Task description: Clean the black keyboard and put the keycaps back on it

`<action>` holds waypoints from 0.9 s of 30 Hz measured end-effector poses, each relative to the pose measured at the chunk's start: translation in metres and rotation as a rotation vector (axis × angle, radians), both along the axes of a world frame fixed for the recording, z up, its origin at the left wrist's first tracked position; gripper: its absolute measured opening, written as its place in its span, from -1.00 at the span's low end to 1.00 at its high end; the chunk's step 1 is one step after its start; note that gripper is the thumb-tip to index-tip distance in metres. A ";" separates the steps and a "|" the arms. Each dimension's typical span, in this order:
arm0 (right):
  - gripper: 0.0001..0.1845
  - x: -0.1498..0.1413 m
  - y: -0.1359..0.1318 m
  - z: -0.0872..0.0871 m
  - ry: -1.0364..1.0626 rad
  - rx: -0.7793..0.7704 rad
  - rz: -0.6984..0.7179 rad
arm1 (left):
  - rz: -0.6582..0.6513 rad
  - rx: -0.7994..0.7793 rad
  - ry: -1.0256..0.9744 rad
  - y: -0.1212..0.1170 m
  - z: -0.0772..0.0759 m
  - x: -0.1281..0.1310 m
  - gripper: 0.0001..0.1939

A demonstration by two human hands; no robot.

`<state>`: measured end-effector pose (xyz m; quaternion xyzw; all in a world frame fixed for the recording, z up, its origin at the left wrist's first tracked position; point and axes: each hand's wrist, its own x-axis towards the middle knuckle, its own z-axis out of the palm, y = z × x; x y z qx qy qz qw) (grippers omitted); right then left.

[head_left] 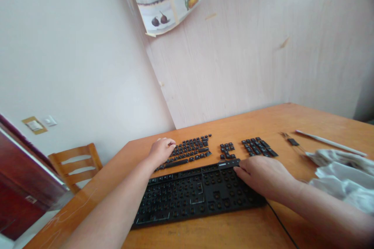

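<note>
Keyboard: top edge gripped by right hand, best kept flat. Keycaps: best handled singly; left hand beside, grip indiscernible.

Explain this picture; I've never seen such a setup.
No robot here: a person works bare-handed. The picture comes from a camera worn on the head, looking forward and down. On the wooden table lies a black keyboard with many keys off; the loose keycaps sit in groups beyond it. A pale rod and crumpled white material lie to the right. The right hand rests on the keyboard's far right corner. The left hand is at the loose keycaps; whether it holds one, I cannot tell.
</note>
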<state>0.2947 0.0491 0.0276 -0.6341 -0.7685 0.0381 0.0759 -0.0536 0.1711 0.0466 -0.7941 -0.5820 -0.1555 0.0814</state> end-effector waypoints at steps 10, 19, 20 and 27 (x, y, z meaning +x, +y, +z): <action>-0.45 -0.003 -0.001 -0.004 0.019 0.036 0.017 | 0.007 -0.045 0.074 0.055 -0.015 0.011 -0.78; -0.46 -0.005 0.000 -0.009 0.022 0.066 -0.002 | 0.002 -0.089 0.117 0.076 -0.019 0.017 -0.79; -0.46 -0.005 0.000 -0.009 0.021 0.064 -0.004 | 0.006 -0.090 0.120 0.076 -0.019 0.018 -0.79; -0.45 -0.005 -0.001 -0.008 0.016 0.070 -0.007 | 0.027 -0.096 0.136 0.077 -0.020 0.023 -0.79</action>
